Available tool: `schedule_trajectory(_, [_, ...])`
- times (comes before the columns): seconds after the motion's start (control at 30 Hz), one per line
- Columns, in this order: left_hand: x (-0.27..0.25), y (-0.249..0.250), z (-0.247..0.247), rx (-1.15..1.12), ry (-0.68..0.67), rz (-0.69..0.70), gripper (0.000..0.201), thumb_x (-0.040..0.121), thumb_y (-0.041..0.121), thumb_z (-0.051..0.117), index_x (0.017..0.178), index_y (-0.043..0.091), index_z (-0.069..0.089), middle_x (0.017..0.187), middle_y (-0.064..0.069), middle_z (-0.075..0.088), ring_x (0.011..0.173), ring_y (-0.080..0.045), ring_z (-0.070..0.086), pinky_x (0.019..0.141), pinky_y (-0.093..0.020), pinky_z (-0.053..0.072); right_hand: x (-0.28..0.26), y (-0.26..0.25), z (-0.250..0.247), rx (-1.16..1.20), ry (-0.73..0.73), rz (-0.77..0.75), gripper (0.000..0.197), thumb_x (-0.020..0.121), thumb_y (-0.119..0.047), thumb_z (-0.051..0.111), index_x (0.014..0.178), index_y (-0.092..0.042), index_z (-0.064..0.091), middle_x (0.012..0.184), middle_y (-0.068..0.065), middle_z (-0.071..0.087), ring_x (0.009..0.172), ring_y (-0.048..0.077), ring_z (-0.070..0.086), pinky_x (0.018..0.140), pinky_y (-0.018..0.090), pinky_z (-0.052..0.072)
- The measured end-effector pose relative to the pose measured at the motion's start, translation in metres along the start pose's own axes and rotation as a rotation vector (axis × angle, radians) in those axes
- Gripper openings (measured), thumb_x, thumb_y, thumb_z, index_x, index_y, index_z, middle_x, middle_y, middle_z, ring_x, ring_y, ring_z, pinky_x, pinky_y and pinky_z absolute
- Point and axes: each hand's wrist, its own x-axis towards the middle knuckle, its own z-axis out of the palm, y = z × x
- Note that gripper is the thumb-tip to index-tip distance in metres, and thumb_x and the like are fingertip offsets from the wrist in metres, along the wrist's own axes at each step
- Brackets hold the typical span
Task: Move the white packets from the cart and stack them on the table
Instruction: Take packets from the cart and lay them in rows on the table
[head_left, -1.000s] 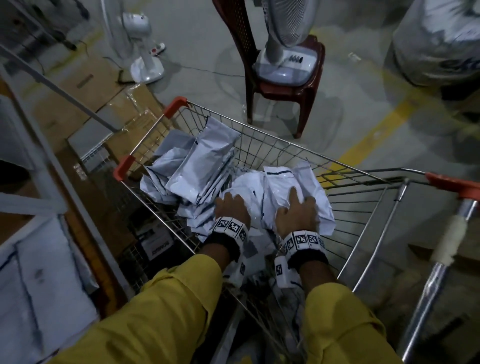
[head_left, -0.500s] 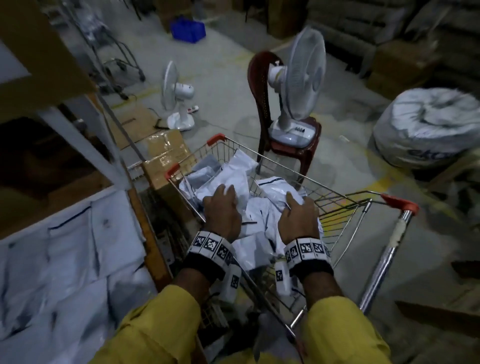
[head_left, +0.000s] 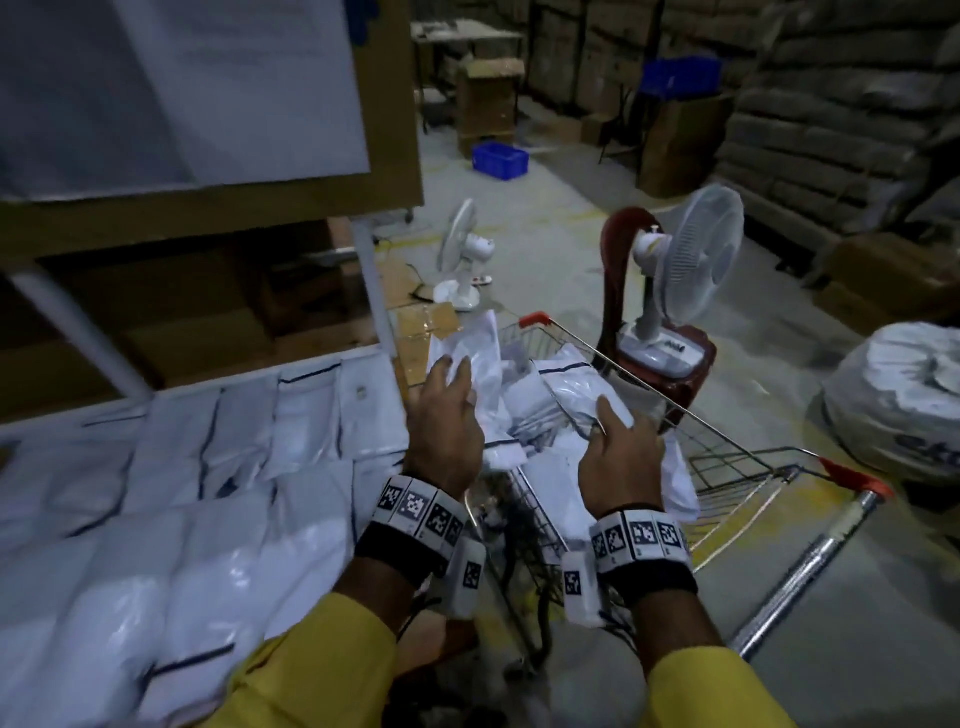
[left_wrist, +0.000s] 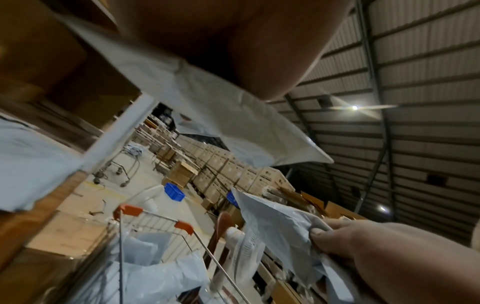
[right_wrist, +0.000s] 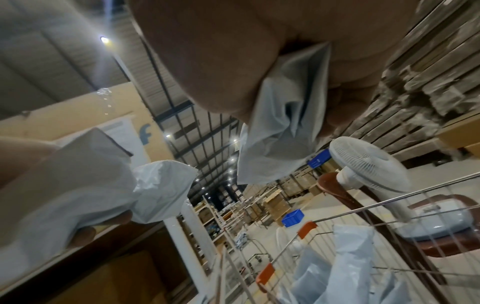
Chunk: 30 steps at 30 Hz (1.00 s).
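the white packets (head_left: 524, 410) in the hands form a loose bundle, held above the near end of the wire cart (head_left: 722, 457) and just beside the edge of the worktop (head_left: 363, 358). the left hand (head_left: 441, 421) holds the left side of the bundle; its fingers (head_left: 457, 371) lie spread over the top packet, and in the left wrist view the thumb presses a packet (left_wrist: 233, 115) from below. the right hand (head_left: 618, 457) holds the right side; in the right wrist view its fingers (right_wrist: 335, 115) and thumb pinch a crumpled packet (right_wrist: 275, 131). the left wrist view also shows the right hand's fingers (left_wrist: 335, 240) curled into the plastic.

more white packets (right_wrist: 342, 265) lie in the cart, which has orange corner caps and an orange-ended handle (head_left: 852, 478). on the worktop many white packets (head_left: 218, 467) lie side by side in rows, each with a dark stripe at one end.

both wrists wear bands with black and white markers (head_left: 421, 514), and the sleeves (head_left: 322, 665) are yellow. behind the cart a white table fan (head_left: 691, 265) stands on a dark red plastic chair (head_left: 685, 358). a second white fan (head_left: 462, 260) stands on the floor further off, near a blue crate (head_left: 498, 161). a big white wrapped bale (head_left: 898, 400) sits on the floor at the right.
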Motion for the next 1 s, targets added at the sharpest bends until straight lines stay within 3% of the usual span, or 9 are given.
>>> schedule_trajectory(0.07, [-0.012,-0.012,-0.020,0.011,0.048,-0.024,0.045,0.101,0.006,0.044,0.145,0.010,0.049,0.155,-0.013,0.039,0.133,-0.040,0.043,0.104,-0.032,0.022,-0.008,-0.014,-0.001,0.010,-0.030,-0.042,0.048,0.098,-0.011,0.050,0.145,-0.021,0.053,0.132,0.029,0.046,0.126,0.046,0.040,0.104,0.045,0.034])
schedule_trajectory(0.2, [-0.046,-0.036,-0.054,0.040,0.117,-0.111,0.044,0.104,0.010,0.041,0.147,0.011,0.048,0.157,-0.011,0.038,0.135,-0.039,0.040,0.109,-0.037,0.025,-0.030,-0.033,0.000,0.009,-0.098,-0.105,0.047,0.098,-0.015,0.049,0.144,-0.024,0.052,0.139,0.029,0.043,0.129,0.047,0.039,0.107,0.048,0.035])
schedule_trajectory(0.3, [-0.077,-0.056,-0.079,0.063,0.149,-0.185,0.044,0.104,0.013,0.039,0.148,0.014,0.047,0.158,-0.009,0.037,0.136,-0.037,0.038,0.110,-0.035,0.026,-0.055,-0.039,0.002,0.049,-0.134,-0.140,0.045,0.099,-0.016,0.048,0.143,-0.023,0.054,0.137,0.030,0.044,0.126,0.048,0.040,0.107,0.051,0.036])
schedule_trajectory(0.43, [-0.116,-0.087,-0.113,0.087,0.187,-0.240,0.049,0.100,0.019,0.033,0.145,0.009,0.051,0.155,-0.014,0.041,0.136,-0.040,0.040,0.110,-0.035,0.023,-0.089,-0.049,0.011,0.051,-0.203,-0.151,0.045,0.099,-0.015,0.049,0.142,-0.023,0.055,0.139,0.029,0.043,0.123,0.049,0.041,0.103,0.052,0.037])
schedule_trajectory(0.6, [-0.141,-0.133,-0.156,0.138,0.256,-0.347,0.042,0.104,0.008,0.043,0.145,0.009,0.051,0.157,-0.013,0.038,0.138,-0.039,0.037,0.109,-0.031,0.021,-0.103,-0.080,0.035,0.031,-0.239,-0.205,0.045,0.097,-0.017,0.050,0.141,-0.023,0.056,0.140,0.029,0.045,0.123,0.051,0.044,0.101,0.052,0.041])
schedule_trajectory(1.0, [-0.086,-0.284,-0.267,0.194,0.278,-0.442,0.042,0.107,0.014,0.039,0.148,0.010,0.048,0.160,-0.011,0.034,0.141,-0.039,0.030,0.115,-0.041,0.023,-0.066,-0.207,0.138,0.004,-0.200,-0.129,0.041,0.101,-0.026,0.047,0.141,-0.027,0.056,0.139,0.036,0.041,0.123,0.054,0.043,0.105,0.056,0.038])
